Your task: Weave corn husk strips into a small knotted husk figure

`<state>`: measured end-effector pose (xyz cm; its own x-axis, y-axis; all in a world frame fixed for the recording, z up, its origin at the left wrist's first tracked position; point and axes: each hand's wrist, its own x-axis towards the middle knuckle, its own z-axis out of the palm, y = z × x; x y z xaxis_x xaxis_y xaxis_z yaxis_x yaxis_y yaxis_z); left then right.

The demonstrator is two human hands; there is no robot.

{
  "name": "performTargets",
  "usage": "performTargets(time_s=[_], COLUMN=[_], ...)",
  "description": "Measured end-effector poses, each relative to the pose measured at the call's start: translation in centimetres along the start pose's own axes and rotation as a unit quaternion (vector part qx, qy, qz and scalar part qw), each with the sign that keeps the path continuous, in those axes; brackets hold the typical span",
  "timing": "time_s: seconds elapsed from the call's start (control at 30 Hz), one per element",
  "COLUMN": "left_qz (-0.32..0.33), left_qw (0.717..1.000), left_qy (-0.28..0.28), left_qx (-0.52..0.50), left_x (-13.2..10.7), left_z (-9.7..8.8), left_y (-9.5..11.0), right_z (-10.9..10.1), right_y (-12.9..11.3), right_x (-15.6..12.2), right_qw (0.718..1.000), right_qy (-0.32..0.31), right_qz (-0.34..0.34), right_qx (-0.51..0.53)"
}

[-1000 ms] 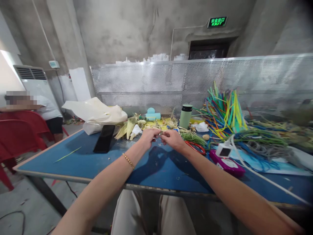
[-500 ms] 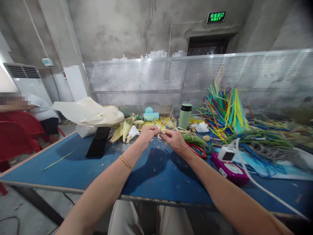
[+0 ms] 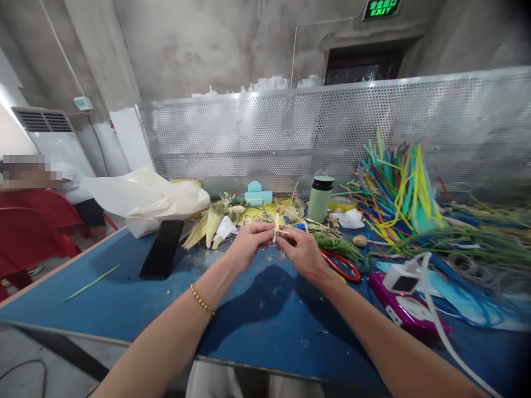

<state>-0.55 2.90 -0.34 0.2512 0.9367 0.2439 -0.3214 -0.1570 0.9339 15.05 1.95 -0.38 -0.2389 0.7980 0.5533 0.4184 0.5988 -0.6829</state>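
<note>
My left hand (image 3: 251, 243) and my right hand (image 3: 302, 253) meet over the middle of the blue table (image 3: 265, 326). Between their fingertips is a small pale, straw-coloured piece (image 3: 276, 225), part of it standing upright and part lying crosswise. It looks like dried plant strip, but its exact kind I cannot make out. Both hands are pinched closed on it, and the fingers hide its lower part. Dried corn husks (image 3: 213, 221) lie beyond my left hand. Close to my right wrist are red-handled scissors (image 3: 343, 267), partly covered by green plant stems (image 3: 337, 246).
A black phone (image 3: 162, 250) and a white plastic bag (image 3: 157, 196) lie on the left. Behind stands a green flask (image 3: 320, 199). Colourful strips (image 3: 409, 188) are heaped at the right, near a purple power strip (image 3: 409, 315) with a white charger (image 3: 401, 278). A perforated metal screen (image 3: 232, 138) backs the table.
The pale piece now stands upright between my fingertips and shows more clearly. Both hands have shifted slightly lower in the picture. My view has tilted down a little.
</note>
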Motion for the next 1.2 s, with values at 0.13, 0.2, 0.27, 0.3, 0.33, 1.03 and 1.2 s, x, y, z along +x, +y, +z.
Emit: performTargets(time_s=[0.13, 0.2, 0.27, 0.3, 0.33, 1.03, 1.2], left_qz=[-0.007, -0.002, 0.013, 0.021, 0.028, 0.044, 0.052], left_qw=[0.999, 0.998, 0.997, 0.996, 0.995, 0.991, 0.986], left_qy=[-0.031, -0.037, -0.04, -0.046, -0.054, -0.016, -0.029], left_qx=[0.03, 0.052, 0.071, 0.077, 0.081, 0.127, 0.153], left_x=[-0.2, -0.2, -0.3, -0.3, -0.3, -0.9, -0.7], left_z=[-0.4, -0.7, -0.9, -1.0, -1.0, 0.7, 0.5], left_y=[0.6, 0.9, 1.1, 1.2, 1.2, 1.5, 0.9], right_z=[-0.1, 0.0, 0.1, 0.2, 0.2, -1.1, -1.2], right_y=[0.2, 0.0, -0.3, -0.5, -0.7, -1.4, -1.4], right_x=[-0.2, -0.3, -0.5, -0.5, -0.6, -0.6, -0.5], right_qw=[1.0, 1.0, 0.999, 0.999, 0.999, 0.996, 0.996], right_qy=[-0.014, -0.02, -0.03, -0.033, -0.034, 0.007, -0.011], right_qz=[-0.004, 0.0, 0.008, 0.013, 0.018, 0.08, 0.067], right_qx=[0.007, 0.014, 0.017, 0.015, 0.01, 0.05, 0.063])
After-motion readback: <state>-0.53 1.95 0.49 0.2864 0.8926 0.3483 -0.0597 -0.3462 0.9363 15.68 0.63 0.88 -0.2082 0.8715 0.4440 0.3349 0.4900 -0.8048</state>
